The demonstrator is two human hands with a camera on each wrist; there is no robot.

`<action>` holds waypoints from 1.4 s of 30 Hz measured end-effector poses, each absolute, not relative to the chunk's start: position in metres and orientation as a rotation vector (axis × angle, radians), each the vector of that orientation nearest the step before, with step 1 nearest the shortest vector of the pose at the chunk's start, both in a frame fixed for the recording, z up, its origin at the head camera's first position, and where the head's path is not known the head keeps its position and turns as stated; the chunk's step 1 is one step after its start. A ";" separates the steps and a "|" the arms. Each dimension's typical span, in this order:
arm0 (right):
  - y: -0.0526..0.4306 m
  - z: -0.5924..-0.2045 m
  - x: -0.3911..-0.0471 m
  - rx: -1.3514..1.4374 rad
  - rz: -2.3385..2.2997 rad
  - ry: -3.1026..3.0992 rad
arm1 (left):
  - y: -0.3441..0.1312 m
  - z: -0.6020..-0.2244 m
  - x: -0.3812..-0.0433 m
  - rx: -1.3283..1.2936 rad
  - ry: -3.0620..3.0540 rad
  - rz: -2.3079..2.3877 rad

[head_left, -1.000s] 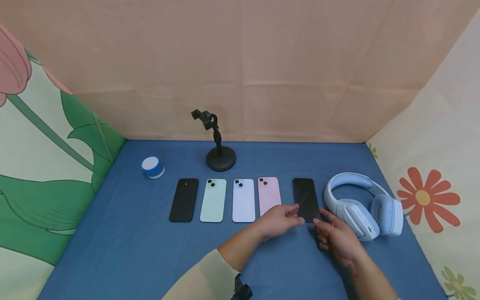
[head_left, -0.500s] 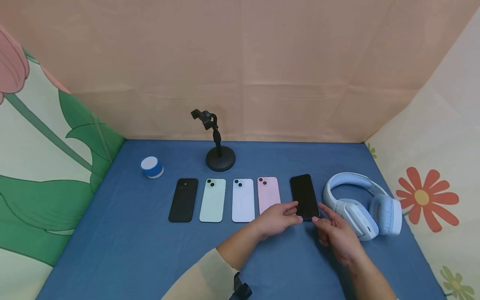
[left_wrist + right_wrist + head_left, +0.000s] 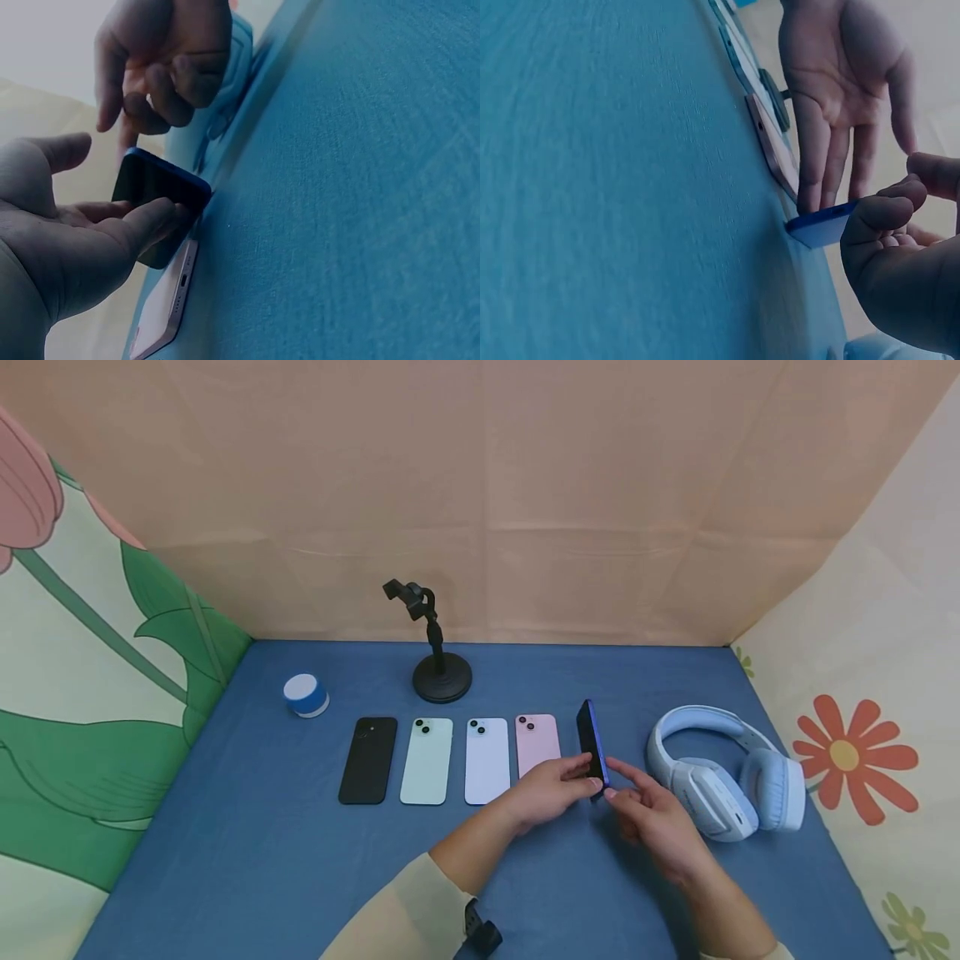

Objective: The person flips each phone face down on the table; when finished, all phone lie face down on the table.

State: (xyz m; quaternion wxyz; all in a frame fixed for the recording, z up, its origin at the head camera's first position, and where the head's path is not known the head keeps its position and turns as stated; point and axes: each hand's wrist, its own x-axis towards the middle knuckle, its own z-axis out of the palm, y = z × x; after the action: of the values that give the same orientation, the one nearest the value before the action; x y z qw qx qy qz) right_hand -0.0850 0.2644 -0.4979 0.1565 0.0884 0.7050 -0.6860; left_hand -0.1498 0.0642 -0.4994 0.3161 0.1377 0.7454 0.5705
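A phone with a black screen and blue frame (image 3: pixel 588 735) stands tilted up on a long edge, screen facing left. Straight fingers of my left hand (image 3: pixel 543 793) touch its screen side, while the left thumb is apart from it in the left wrist view. My right hand (image 3: pixel 656 831) is on the phone's other side. Its index finger (image 3: pixel 127 141) reaches the phone, the thumb stands off, and the remaining fingers are curled with nothing in them. Just left of the hands lies a pink phone (image 3: pixel 537 739), partly covered by my left hand.
Further left lie a lavender phone (image 3: pixel 487 760), a mint green phone (image 3: pixel 426 760) and a black phone (image 3: pixel 367 760). Light blue headphones (image 3: pixel 712 785) sit by my right hand. Behind stand a black phone stand (image 3: pixel 442 678) and a blue-and-white round container (image 3: pixel 305 696).
The blue-framed phone has gone from lying flat, screen up, to standing tilted on its long edge. My right hand has moved left with it; the left hand has shifted slightly.
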 end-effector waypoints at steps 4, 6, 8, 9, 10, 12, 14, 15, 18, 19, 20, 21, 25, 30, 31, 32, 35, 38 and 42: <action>0.258 -0.500 -0.088 0.230 -1.947 2.006 | 0.062 -0.498 -0.150 0.334 1.969 1.520; 0.257 -0.501 -0.089 0.238 -1.925 2.016 | 0.061 -0.498 -0.151 0.329 1.966 1.533; 0.257 -0.502 -0.090 0.256 -1.902 2.022 | 0.060 -0.498 -0.150 0.327 1.968 1.543; 0.257 -0.503 -0.091 0.265 -1.893 2.023 | 0.060 -0.498 -0.150 0.327 1.968 1.550; 0.257 -0.504 -0.092 0.266 -1.884 2.020 | 0.059 -0.498 -0.150 0.328 1.965 1.557; 0.258 -0.507 -0.093 0.268 -1.873 2.008 | 0.058 -0.498 -0.151 0.331 1.958 1.568; 0.259 -0.510 -0.094 0.252 -1.868 1.984 | 0.056 -0.498 -0.150 0.331 1.944 1.581; 0.259 -0.511 -0.095 0.250 -1.864 1.974 | 0.055 -0.498 -0.150 0.327 1.933 1.587; 0.261 -0.515 -0.097 0.262 -1.858 1.947 | 0.053 -0.497 -0.150 0.303 1.889 1.613; 0.261 -0.517 -0.097 0.271 -1.857 1.938 | 0.052 -0.497 -0.150 0.295 1.875 1.621; 0.261 -0.517 -0.098 0.281 -1.858 1.928 | 0.051 -0.497 -0.150 0.290 1.857 1.632; 0.261 -0.518 -0.098 0.297 -1.858 1.919 | 0.050 -0.497 -0.150 0.286 1.844 1.640; 0.262 -0.521 -0.099 0.307 -1.871 1.856 | 0.047 -0.498 -0.151 0.291 1.824 1.656; 0.262 -0.522 -0.100 0.311 -1.870 1.814 | 0.042 -0.498 -0.151 0.286 1.830 1.658; 0.262 -0.521 -0.100 0.320 -1.870 1.813 | 0.041 -0.498 -0.151 0.284 1.829 1.662; 0.261 -0.521 -0.100 0.322 -1.865 1.816 | 0.040 -0.498 -0.151 0.284 1.826 1.667; 0.261 -0.521 -0.100 0.325 -1.855 1.822 | 0.036 -0.498 -0.151 0.277 1.826 1.677; 0.260 -0.521 -0.100 0.320 -1.860 1.818 | 0.033 -0.498 -0.152 0.276 1.855 1.672; 0.259 -0.521 -0.101 0.303 -1.855 1.818 | 0.028 -0.498 -0.152 0.276 1.910 1.650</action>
State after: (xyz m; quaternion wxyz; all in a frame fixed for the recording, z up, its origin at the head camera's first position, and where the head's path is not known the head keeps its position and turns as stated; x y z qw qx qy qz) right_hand -0.1006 0.2587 -0.5208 0.2601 0.1120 0.6714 -0.6849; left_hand -0.1522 0.0283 -0.4984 0.2968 0.1037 0.7183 0.6206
